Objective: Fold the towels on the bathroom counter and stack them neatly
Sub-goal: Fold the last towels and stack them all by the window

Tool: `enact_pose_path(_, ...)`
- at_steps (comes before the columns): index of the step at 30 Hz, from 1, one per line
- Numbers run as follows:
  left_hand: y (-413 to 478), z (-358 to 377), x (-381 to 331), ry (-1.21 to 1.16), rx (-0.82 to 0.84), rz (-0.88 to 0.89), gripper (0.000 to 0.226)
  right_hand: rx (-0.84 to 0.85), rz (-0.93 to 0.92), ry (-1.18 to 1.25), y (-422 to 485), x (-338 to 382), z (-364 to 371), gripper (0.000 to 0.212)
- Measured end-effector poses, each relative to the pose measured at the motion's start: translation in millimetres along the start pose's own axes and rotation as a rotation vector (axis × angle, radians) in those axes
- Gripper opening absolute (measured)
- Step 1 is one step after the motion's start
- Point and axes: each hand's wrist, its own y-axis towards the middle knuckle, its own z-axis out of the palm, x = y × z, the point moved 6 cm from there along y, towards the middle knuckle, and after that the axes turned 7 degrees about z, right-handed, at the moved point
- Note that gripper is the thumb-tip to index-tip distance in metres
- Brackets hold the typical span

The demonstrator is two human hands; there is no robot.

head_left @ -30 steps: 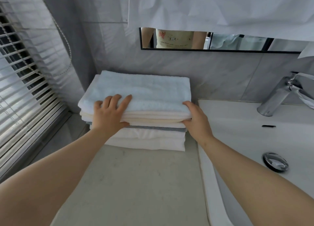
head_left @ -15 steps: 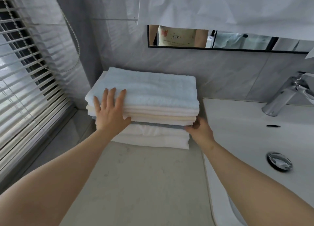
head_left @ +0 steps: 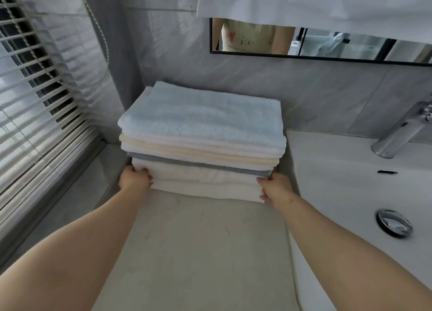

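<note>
A stack of folded towels [head_left: 201, 147] stands on the pale counter [head_left: 201, 252] against the back wall. Its top towel is light blue [head_left: 201, 116]; under it lie cream ones, a grey one and thick white ones at the bottom [head_left: 205, 184]. My left hand [head_left: 134, 181] grips the front left corner of the bottom white towels, fingers curled round the edge. At the front right corner my right hand [head_left: 274, 189] grips those same white towels, fingertips tucked under the grey layer.
A white sink [head_left: 350, 193] with a chrome drain [head_left: 394, 222] and chrome tap [head_left: 402, 130] lies right of the stack. Window blinds [head_left: 39, 114] fill the left side. A mirror [head_left: 304, 44] hangs above, partly covered by white cloth [head_left: 315, 4].
My left hand slid off the top blue towel down to the bottom left corner. My right hand dropped from the upper right edge to the bottom right corner.
</note>
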Motion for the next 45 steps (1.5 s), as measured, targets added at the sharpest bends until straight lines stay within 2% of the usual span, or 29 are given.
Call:
enact_pose_path(5,15.6,-5.6,0.1,-0.078,-0.08,-0.05,0.032,-0.016,0.044,0.033,9.0,-2.4,-5.2,0.031)
enact_pose_path(8,18.8,-0.8,6.9,-0.141,-0.107,-0.074,0.031,0.01,0.041,0.09,4.4,-5.7,-1.4,0.011)
enact_pose_path(9,16.2,4.1,5.1,-0.097,-0.075,-0.059,0.032,0.021,0.037,0.11,1.9,-7.5,0.2,0.002)
enact_pose_path(11,4.2,9.5,0.4,0.123,-0.003,-0.059,0.037,0.033,0.017,0.117,-0.8,-11.3,1.1,0.008)
enact_pose_path(12,0.6,12.0,-7.8,0.508,0.021,0.044,0.038,0.034,0.009,0.097,-1.3,-11.8,0.5,0.008)
enact_pose_path(13,4.7,13.8,-13.0,0.657,0.022,0.127,0.039,0.031,0.001,0.072,-2.5,-10.9,-0.5,0.009)
enact_pose_path(14,18.0,17.6,-9.1,0.598,0.012,0.121,0.039,0.027,-0.008,0.043,-2.3,-10.6,-1.7,0.015)
enact_pose_path(16,33.0,16.0,6.7,0.145,-0.036,-0.075,0.039,-0.02,-0.027,-0.004,-0.3,-10.8,-3.6,0.024)
enact_pose_path(17,35.9,13.9,16.9,0.031,-0.069,-0.138,0.039,-0.055,-0.042,-0.023,-0.7,-11.7,-4.0,0.025)
enact_pose_path(18,38.0,15.2,18.2,0.111,-0.079,-0.098,0.04,-0.073,-0.044,-0.033,-0.7,-14.2,-3.0,0.023)
enact_pose_path(19,32.9,13.5,22.0,0.326,-0.049,-0.054,0.04,-0.072,-0.027,-0.008,-1.8,-18.2,-0.9,0.018)
enact_pose_path(20,29.9,20.0,19.8,0.649,-0.007,0.057,0.041,-0.041,0.014,0.055,-1.5,-24.4,2.2,0.01)
enact_pose_path(21,27.1,24.2,13.9,0.654,-0.015,0.102,0.043,0.004,0.053,0.132,-2.3,-28.9,6.0,0.009)
enact_pose_path(23,18.2,20.2,25.8,-0.043,-0.104,-0.152,0.046,0.071,0.086,0.198,3.5,-36.8,11.8,0.036)
enact_pose_path(24,15.1,22.0,31.5,-0.2,-0.088,-0.207,0.048,0.058,0.087,0.191,6.6,-38.8,12.2,0.041)
enact_pose_path(25,17.7,25.1,31.6,-0.182,-0.048,-0.194,0.048,0.004,0.082,0.172,7.6,-38.6,9.9,0.038)
enact_pose_path(27,15.3,21.3,29.3,-0.147,-0.03,-0.17,0.047,-0.116,0.081,0.142,13.4,-38.2,3.9,0.019)
enact_pose_path(30,14.0,18.3,26.4,-0.26,-0.024,-0.198,0.045,-0.185,0.081,0.1,24.5,-36.1,2.4,0.021)
enact_pose_path(33,17.4,20.1,25.3,-0.246,0.019,-0.216,0.041,-0.231,0.084,0.121,23.0,-35.6,5.2,0.022)
enact_pose_path(36,6.3,22.5,23.1,-0.315,0.009,-0.282,0.04,-0.278,0.06,0.201,9.8,-33.0,7.4,0.022)
enact_pose_path(37,1.7,25.7,22.2,-0.379,0.016,-0.317,0.04,-0.264,0.057,0.266,2.1,-30.0,9.8,0.016)
enact_pose_path(38,-6.7,31.4,19.7,-0.474,0.035,-0.372,0.043,-0.229,0.054,0.337,-7.2,-25.4,14.9,0.007)
enact_pose_path(40,-27.5,45.2,13.0,-0.678,0.062,-0.467,0.061,-0.131,0.036,0.49,-19.2,-15.8,27.3,0.039)
enact_pose_path(41,-37.7,51.3,8.1,-0.749,0.06,-0.497,0.073,-0.097,0.032,0.578,-23.7,-11.3,33.5,0.045)
enact_pose_path(45,-60.6,77.1,-5.9,-0.854,0.049,-0.597,0.101,-0.012,0.066,0.776,-32.7,6.6,43.9,0.044)
